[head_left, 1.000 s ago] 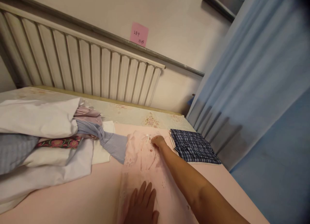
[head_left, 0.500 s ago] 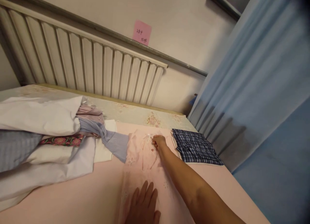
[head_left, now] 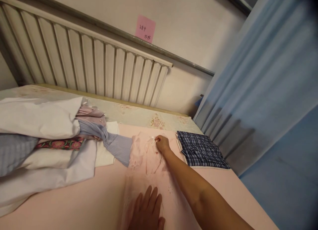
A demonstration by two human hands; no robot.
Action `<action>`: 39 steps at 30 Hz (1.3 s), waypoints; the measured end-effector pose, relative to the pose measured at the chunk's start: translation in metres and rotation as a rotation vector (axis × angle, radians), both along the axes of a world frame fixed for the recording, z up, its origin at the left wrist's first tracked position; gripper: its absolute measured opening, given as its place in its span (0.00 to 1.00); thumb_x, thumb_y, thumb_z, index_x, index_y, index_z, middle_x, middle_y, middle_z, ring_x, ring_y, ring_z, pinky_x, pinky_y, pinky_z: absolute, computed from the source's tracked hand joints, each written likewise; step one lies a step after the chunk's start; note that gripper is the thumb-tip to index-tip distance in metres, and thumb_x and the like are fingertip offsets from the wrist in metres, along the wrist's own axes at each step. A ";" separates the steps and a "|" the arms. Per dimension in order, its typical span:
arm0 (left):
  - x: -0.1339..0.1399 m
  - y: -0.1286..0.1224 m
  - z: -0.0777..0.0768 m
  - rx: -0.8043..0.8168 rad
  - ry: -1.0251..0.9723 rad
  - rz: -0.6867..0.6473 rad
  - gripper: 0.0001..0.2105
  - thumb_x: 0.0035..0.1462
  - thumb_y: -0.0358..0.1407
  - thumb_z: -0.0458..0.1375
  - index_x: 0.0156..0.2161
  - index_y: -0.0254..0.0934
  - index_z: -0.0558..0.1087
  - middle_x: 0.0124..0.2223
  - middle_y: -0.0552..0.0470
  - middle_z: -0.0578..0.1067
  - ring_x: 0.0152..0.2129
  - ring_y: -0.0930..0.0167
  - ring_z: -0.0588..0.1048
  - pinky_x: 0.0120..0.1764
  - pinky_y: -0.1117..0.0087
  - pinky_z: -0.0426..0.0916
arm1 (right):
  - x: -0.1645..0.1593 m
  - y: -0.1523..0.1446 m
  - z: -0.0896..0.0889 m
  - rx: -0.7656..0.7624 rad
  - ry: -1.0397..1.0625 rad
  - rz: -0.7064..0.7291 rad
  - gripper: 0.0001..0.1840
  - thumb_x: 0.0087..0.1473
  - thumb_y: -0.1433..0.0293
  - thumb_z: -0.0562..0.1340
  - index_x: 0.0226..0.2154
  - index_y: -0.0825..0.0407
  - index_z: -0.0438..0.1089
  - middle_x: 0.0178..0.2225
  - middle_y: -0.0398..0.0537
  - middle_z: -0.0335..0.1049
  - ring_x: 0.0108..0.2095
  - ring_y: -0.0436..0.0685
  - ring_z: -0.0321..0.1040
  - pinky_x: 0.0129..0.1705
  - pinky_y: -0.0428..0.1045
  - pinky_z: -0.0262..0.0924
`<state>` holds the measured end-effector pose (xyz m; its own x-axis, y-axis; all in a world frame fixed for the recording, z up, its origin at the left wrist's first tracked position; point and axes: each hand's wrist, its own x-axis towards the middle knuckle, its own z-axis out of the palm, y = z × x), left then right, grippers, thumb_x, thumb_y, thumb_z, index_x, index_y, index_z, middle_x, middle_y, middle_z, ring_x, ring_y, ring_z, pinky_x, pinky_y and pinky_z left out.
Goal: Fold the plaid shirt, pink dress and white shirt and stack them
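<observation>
A light pink garment (head_left: 142, 162) with small red buttons and cut-out embroidery lies flat on the pink sheet, its far part gathered and its near part spread toward me. My left hand (head_left: 147, 208) rests flat on the near part, fingers stretched out. At the far end, my right hand (head_left: 162, 144) is closed in a pinch at the garment's neck, beside a small white piece that looks like a label. The fingertips partly hide what they grip. A blue striped sleeve (head_left: 120, 148) reaches to the garment's left edge.
A heap of clothes, with a white garment (head_left: 39, 119) on top, lies at left. Folded dark plaid cloth (head_left: 202, 150) sits right of the pink garment. Behind the bed are a radiator (head_left: 99, 59) and a wall with a pink note (head_left: 145, 28). A blue curtain (head_left: 250, 90) hangs at right.
My right hand has shifted slightly at the garment's neck, its fingers now nearer the white piece. My left hand stays flat in place. The view has tilted a little.
</observation>
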<state>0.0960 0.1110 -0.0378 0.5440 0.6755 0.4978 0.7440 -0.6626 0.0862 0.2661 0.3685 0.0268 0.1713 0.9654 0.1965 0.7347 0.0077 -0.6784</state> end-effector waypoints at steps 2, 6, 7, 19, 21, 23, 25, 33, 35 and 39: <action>0.000 0.000 -0.001 0.011 0.000 0.003 0.26 0.53 0.36 0.52 0.59 0.43 0.64 0.63 0.52 0.64 0.58 0.60 0.63 0.53 0.56 0.62 | 0.001 0.000 -0.003 0.039 -0.037 0.018 0.19 0.40 0.82 0.55 0.30 0.49 0.75 0.28 0.39 0.74 0.31 0.50 0.68 0.37 0.43 0.59; 0.001 0.000 -0.004 0.038 -0.016 0.009 0.27 0.53 0.35 0.52 0.59 0.43 0.64 0.63 0.52 0.64 0.59 0.61 0.63 0.54 0.57 0.60 | 0.003 0.000 -0.009 0.084 -0.105 0.034 0.18 0.42 0.80 0.54 0.30 0.49 0.74 0.28 0.40 0.73 0.31 0.51 0.67 0.35 0.43 0.58; 0.001 0.000 -0.004 0.042 -0.024 0.010 0.27 0.53 0.35 0.52 0.59 0.43 0.64 0.62 0.52 0.65 0.59 0.61 0.63 0.54 0.57 0.60 | 0.003 0.000 -0.010 0.092 -0.123 0.036 0.18 0.42 0.80 0.53 0.31 0.49 0.74 0.28 0.40 0.73 0.31 0.51 0.67 0.35 0.43 0.58; 0.002 0.001 -0.008 0.073 -0.053 0.023 0.26 0.53 0.36 0.53 0.59 0.43 0.64 0.62 0.53 0.66 0.58 0.62 0.63 0.58 0.58 0.55 | 0.000 -0.007 -0.011 0.088 -0.370 0.084 0.12 0.56 0.75 0.55 0.35 0.51 0.74 0.37 0.50 0.69 0.37 0.53 0.65 0.40 0.45 0.55; 0.002 0.000 -0.007 0.071 -0.052 0.024 0.26 0.53 0.36 0.53 0.59 0.44 0.64 0.62 0.53 0.65 0.59 0.62 0.63 0.58 0.59 0.55 | 0.001 -0.006 -0.010 0.068 -0.386 0.104 0.12 0.56 0.76 0.55 0.36 0.51 0.74 0.37 0.50 0.69 0.37 0.53 0.65 0.40 0.45 0.55; 0.001 0.000 -0.005 0.066 -0.050 0.023 0.26 0.53 0.36 0.53 0.59 0.43 0.65 0.62 0.54 0.65 0.59 0.62 0.63 0.57 0.59 0.56 | 0.002 -0.005 -0.007 0.049 -0.397 0.130 0.12 0.56 0.76 0.56 0.36 0.51 0.75 0.37 0.50 0.70 0.37 0.53 0.66 0.40 0.45 0.55; 0.001 0.000 -0.005 0.046 -0.049 0.016 0.26 0.54 0.37 0.53 0.59 0.44 0.64 0.63 0.54 0.64 0.59 0.63 0.63 0.57 0.59 0.57 | 0.003 -0.006 -0.002 0.033 -0.402 0.163 0.11 0.55 0.77 0.57 0.34 0.52 0.75 0.36 0.50 0.71 0.36 0.53 0.66 0.39 0.45 0.55; 0.002 -0.003 0.004 -0.186 -0.061 -0.003 0.25 0.58 0.39 0.50 0.62 0.45 0.62 0.64 0.52 0.61 0.61 0.60 0.60 0.57 0.54 0.58 | 0.014 -0.048 0.037 0.074 -0.352 0.269 0.11 0.54 0.74 0.57 0.34 0.50 0.75 0.34 0.45 0.76 0.37 0.53 0.69 0.43 0.45 0.60; 0.002 -0.004 0.011 -0.237 -0.054 -0.002 0.25 0.59 0.40 0.49 0.62 0.45 0.61 0.65 0.52 0.61 0.61 0.60 0.59 0.57 0.52 0.58 | 0.016 -0.077 0.041 0.119 -0.333 0.254 0.15 0.57 0.74 0.54 0.42 0.51 0.74 0.42 0.48 0.75 0.44 0.55 0.69 0.49 0.48 0.60; 0.001 -0.007 0.018 -0.249 -0.038 0.009 0.24 0.59 0.38 0.49 0.62 0.45 0.61 0.65 0.53 0.60 0.62 0.59 0.58 0.58 0.50 0.58 | 0.015 -0.146 0.027 0.213 -0.315 0.330 0.19 0.62 0.70 0.50 0.51 0.49 0.69 0.51 0.49 0.70 0.52 0.55 0.65 0.57 0.53 0.58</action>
